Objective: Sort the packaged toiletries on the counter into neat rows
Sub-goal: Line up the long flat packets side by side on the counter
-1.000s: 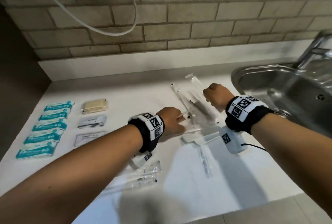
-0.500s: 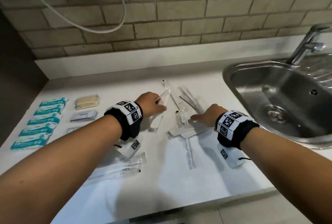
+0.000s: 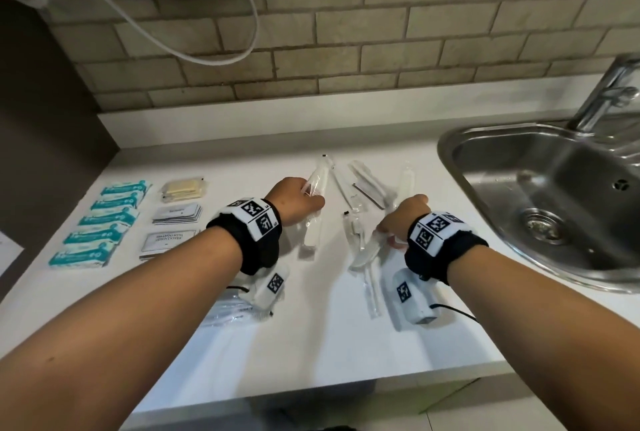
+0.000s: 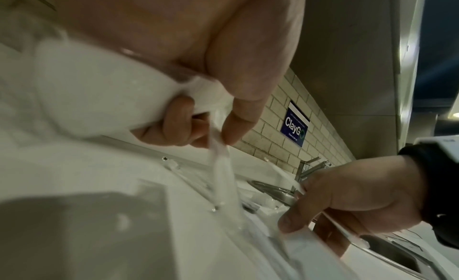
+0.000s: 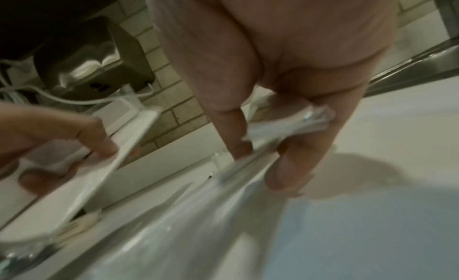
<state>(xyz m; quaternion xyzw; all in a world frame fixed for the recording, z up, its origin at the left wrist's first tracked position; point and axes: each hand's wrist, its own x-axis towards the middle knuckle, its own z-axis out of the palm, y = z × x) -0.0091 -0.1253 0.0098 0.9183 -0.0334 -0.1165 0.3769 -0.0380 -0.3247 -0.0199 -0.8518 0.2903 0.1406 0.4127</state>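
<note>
Clear-wrapped toiletries (image 3: 363,188) lie loose in the middle of the white counter (image 3: 311,344). My left hand (image 3: 310,205) pinches a wrapped white comb (image 3: 317,183) between thumb and fingers (image 4: 233,125); the comb (image 4: 104,92) is tilted, its far end raised. My right hand (image 3: 388,233) grips another clear packet (image 3: 365,252) at the near side of the pile; the right wrist view shows thumb and fingers (image 5: 285,172) curled round that packet (image 5: 285,125). At the left, teal packets (image 3: 104,223) lie in a column, with a soap bar (image 3: 183,190) and sachets (image 3: 176,214) beside them.
A steel sink (image 3: 491,188) with a tap (image 3: 606,98) takes up the right end of the counter. More clear packets (image 3: 225,311) lie under my left forearm. A brick wall (image 3: 346,50) with a hanging cable (image 3: 138,25) backs the counter.
My left hand has lifted a wrapped comb and carried it left of the pile. My right hand has drawn back from the pile's far side and taken hold of a packet nearer me.
</note>
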